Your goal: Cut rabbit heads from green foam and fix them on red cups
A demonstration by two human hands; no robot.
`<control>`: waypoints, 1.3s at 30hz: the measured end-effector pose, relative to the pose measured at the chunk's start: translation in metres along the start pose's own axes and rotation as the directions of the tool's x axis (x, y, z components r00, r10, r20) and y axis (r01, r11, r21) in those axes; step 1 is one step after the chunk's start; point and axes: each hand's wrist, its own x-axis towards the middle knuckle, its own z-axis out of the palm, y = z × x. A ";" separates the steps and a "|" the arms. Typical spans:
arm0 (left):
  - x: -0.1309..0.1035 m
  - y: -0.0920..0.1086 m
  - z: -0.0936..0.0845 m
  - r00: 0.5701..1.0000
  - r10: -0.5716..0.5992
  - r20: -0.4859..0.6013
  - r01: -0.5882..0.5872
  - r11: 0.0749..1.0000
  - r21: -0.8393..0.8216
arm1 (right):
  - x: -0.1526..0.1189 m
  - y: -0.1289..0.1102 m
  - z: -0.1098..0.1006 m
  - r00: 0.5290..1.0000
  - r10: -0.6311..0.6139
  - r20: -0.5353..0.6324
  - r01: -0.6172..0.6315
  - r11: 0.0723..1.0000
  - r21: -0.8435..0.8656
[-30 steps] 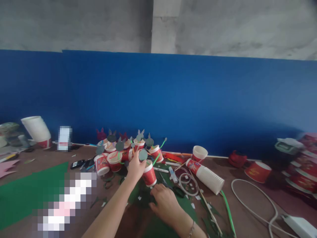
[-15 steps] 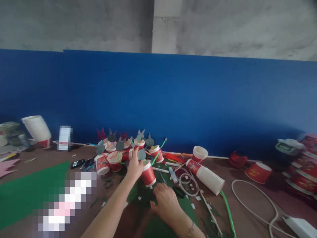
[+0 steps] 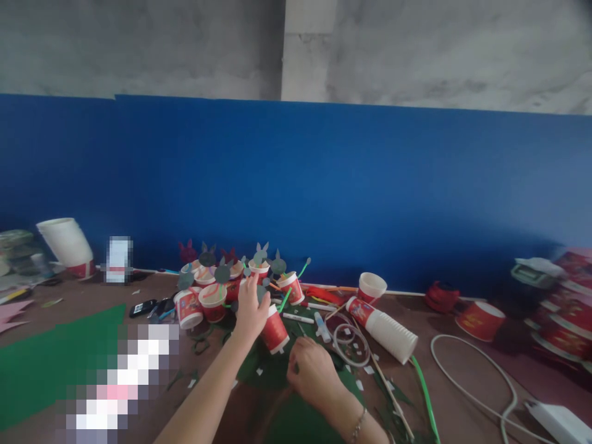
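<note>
My left hand [image 3: 251,311] reaches over the table with its fingers stretched out and thumb apart. Beside it, a red and white paper cup [image 3: 275,332] tilts, its rim partly behind my thumb; whether the hand touches it is unclear. A grey paper head [image 3: 263,290] shows partly behind that hand. Low and to the right of the cup, my right hand [image 3: 317,373] has its fingers curled in, thumb drawn against them; anything inside is hidden. Behind my left hand, several decorated cups [image 3: 213,303] with paper animal heads [image 3: 223,270] stand close together.
To the right lie a marker [image 3: 298,318], a glue stick [image 3: 322,327], a looped tube [image 3: 351,345] and a stack of paper cups [image 3: 386,332]. Green sheet [image 3: 60,351] covers the left side. A white cable [image 3: 481,351] runs at far right, below a blue partition [image 3: 324,185].
My left hand's fingers have spread and its thumb now covers more of the cup's rim. The cup tilts slightly lower. My right thumb has drawn in against its fingers.
</note>
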 end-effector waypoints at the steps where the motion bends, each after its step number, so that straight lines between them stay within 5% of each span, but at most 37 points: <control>1: 0.000 0.002 -0.002 1.000 0.020 -0.011 -0.020 0.999 0.025 | 0.001 0.003 -0.002 1.000 0.025 0.005 -0.026 0.998 0.064; 7: 0.000 0.019 -0.011 0.987 0.154 0.040 -0.158 0.981 0.115 | 0.006 0.014 -0.020 0.993 0.091 0.073 -0.111 0.927 0.359; 12: 0.000 0.039 -0.020 0.961 0.222 0.164 -0.217 0.975 -0.045 | 0.012 0.022 -0.027 0.992 0.085 0.092 -0.121 0.843 0.524; 16: -0.002 0.063 -0.031 0.884 0.330 0.331 -0.293 0.943 -0.159 | 0.017 0.030 -0.032 0.986 0.146 0.079 -0.161 0.731 0.663; 20: -0.011 0.080 -0.034 0.717 0.452 0.530 -0.432 0.886 -0.171 | 0.017 0.035 -0.042 0.957 0.256 0.139 -0.262 0.546 0.795; 25: -0.020 0.085 -0.025 0.690 0.437 0.577 -0.456 0.881 -0.123 | 0.015 0.035 -0.052 0.956 0.232 0.177 -0.272 0.488 0.829; 29: -0.020 0.078 -0.019 0.758 0.351 0.550 -0.333 0.933 -0.136 | 0.016 0.043 -0.055 0.969 0.185 0.163 -0.239 0.535 0.810; 33: -0.018 0.074 -0.017 0.874 0.069 0.481 0.017 0.985 -0.172 | 0.015 0.065 -0.062 0.951 0.306 -0.029 -0.253 0.833 0.492; 36: -0.017 0.075 -0.015 0.843 -0.100 0.528 0.315 0.887 -0.336 | 0.010 0.078 -0.065 0.918 0.396 -0.014 -0.395 0.917 0.048; 39: -0.017 0.078 -0.013 0.787 -0.164 0.595 0.488 0.756 -0.437 | 0.007 0.081 -0.058 0.898 0.431 0.090 -0.420 0.899 -0.124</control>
